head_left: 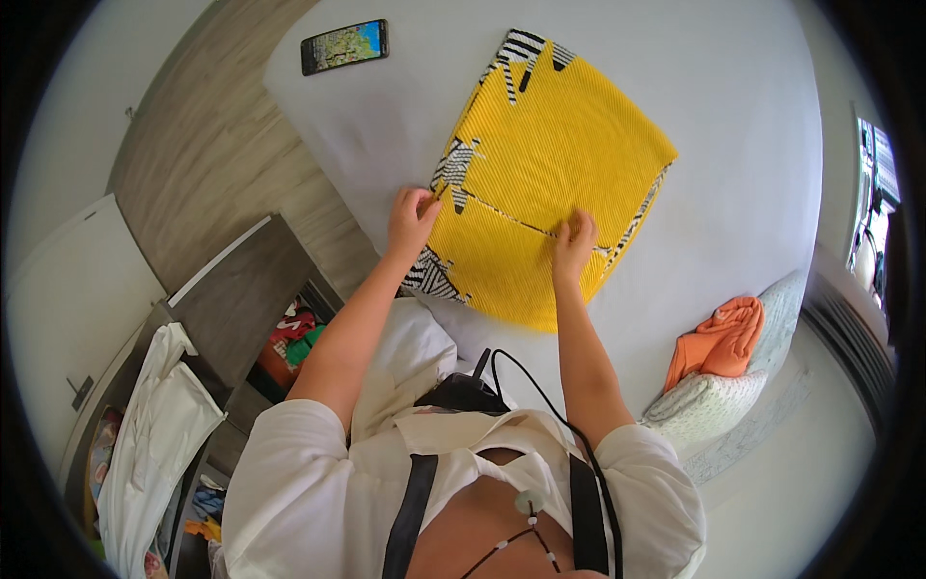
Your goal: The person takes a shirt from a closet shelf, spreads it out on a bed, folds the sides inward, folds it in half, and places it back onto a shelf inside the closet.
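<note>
A yellow ribbed blanket [569, 125] with black-and-white zebra figures lies folded in layers on the bed. A flap edge with a thin black-and-white line crosses its middle, and patterned layers show along its left and right sides. At the left end of that line, my left hand [415, 220] pinches the blanket between thumb and fingers. My right hand [575, 246] is closed on the same flap edge farther right, with the fingertips curled down into the yellow fabric.
A phone [344, 47] with a lit screen rests on the light bed sheet [743, 125], far left. Folded orange cloth [721, 338] sits on a pale pillow [709, 405] at the right. Left of the bed stands a dark wooden cabinet [246, 289] holding clothes, with white cloth [159, 444] draped nearby.
</note>
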Demonstrator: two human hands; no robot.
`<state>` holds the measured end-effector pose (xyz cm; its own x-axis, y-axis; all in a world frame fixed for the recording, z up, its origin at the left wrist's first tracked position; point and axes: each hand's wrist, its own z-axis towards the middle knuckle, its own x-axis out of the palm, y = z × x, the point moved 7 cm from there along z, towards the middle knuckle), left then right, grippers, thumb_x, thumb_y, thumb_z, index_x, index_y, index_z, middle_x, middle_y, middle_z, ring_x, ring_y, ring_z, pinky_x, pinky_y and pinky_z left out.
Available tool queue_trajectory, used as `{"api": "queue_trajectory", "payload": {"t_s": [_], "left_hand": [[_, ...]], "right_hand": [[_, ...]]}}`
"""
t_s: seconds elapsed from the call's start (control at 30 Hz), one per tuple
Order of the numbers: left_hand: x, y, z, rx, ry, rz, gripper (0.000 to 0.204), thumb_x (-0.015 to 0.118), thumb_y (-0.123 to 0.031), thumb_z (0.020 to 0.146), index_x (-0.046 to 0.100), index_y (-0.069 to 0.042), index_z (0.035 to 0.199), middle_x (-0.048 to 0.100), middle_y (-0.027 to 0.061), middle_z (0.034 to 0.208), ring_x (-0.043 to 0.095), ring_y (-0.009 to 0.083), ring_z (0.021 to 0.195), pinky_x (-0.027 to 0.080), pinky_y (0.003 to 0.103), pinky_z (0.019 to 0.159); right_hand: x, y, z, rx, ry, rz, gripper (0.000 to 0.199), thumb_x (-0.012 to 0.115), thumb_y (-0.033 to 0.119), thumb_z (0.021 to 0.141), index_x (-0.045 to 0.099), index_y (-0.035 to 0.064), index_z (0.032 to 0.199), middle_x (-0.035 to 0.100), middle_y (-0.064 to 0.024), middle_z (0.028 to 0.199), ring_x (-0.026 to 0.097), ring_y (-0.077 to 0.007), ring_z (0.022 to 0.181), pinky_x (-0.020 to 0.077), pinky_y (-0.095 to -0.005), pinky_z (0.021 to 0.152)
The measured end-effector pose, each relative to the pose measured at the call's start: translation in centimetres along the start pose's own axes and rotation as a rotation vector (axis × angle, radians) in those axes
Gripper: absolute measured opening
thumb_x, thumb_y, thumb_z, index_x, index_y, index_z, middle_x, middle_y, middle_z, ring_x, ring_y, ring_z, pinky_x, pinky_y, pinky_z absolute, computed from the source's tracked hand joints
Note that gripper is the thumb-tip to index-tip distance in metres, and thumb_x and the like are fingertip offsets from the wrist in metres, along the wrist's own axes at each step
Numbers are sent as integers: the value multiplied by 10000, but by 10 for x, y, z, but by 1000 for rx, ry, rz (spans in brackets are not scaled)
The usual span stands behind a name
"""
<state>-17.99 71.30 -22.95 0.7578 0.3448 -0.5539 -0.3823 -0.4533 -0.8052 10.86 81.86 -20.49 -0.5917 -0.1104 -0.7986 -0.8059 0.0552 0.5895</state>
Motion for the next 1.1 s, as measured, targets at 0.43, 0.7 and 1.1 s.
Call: {"api": "queue_trajectory", "payload": {"t_s": [0.43, 0.7, 1.1], "left_hand": [[19, 33, -61, -93, 89, 85, 617, 683, -230, 623, 339, -1, 1082, 402, 172, 1043, 408, 316, 967, 354, 372, 826], [20, 49, -89, -264, 286, 96, 547, 647, -235, 646, 417, 28, 1067, 538, 180, 984, 527, 297, 884, 407, 365, 760], [-3, -55, -5, -393, 59, -306, 376, 616, -190, 711, 480, -16, 1015, 547, 51, 806, 509, 133, 669, 414, 262, 595]], "right_hand": [[-47, -177, -126, 750, 34, 428, 542, 617, 307, 727, 390, -15, 1099, 501, -108, 936, 491, -186, 847, 410, -285, 735], [-24, -181, -176, 882, 465, 538, 374, 617, 285, 725, 498, 43, 983, 538, -30, 782, 509, -112, 665, 425, -238, 580], [-112, -105, -62, 814, 32, 788, 266, 514, 187, 807, 485, 64, 1041, 535, -2, 698, 469, -58, 510, 361, -160, 379]]}}
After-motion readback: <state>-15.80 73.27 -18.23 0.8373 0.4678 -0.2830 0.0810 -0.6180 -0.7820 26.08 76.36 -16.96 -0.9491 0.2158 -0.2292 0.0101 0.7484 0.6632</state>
